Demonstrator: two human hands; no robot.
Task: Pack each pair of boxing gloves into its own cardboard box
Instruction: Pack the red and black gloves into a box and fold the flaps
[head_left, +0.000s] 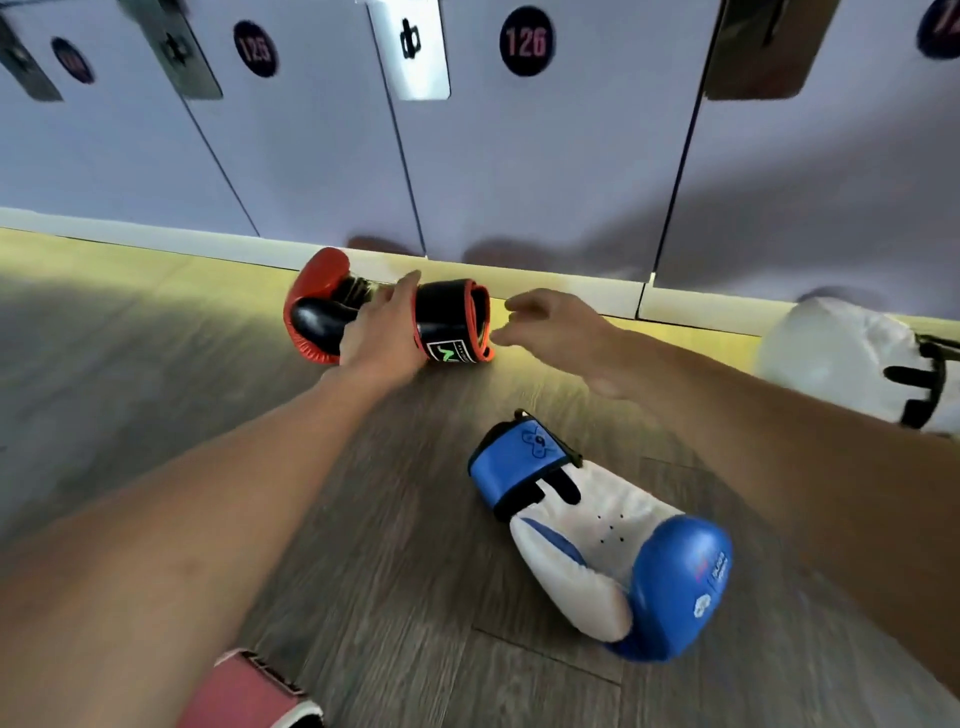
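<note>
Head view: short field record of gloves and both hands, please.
setting: wooden floor in front of lockers
red glove: lying by the locker base, gripped by left hand
right hand: open, beside the red glove's cuff
blue glove: on the floor nearer the camera, untouched
other gloves: white glove at right edge, pink glove at bottom edge
boxes: none in view

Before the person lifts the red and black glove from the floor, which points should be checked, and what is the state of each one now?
1. Left hand grips the red and black glove: ok.
2. Right hand holds the cuff: not ok; it is open beside the cuff.
3. Partner glove in view: not ok; only a blue and white glove, a white glove and a pink glove show.
4. Cardboard box in view: not ok; none is visible.
5. Cuff strap closed: cannot tell.
</note>
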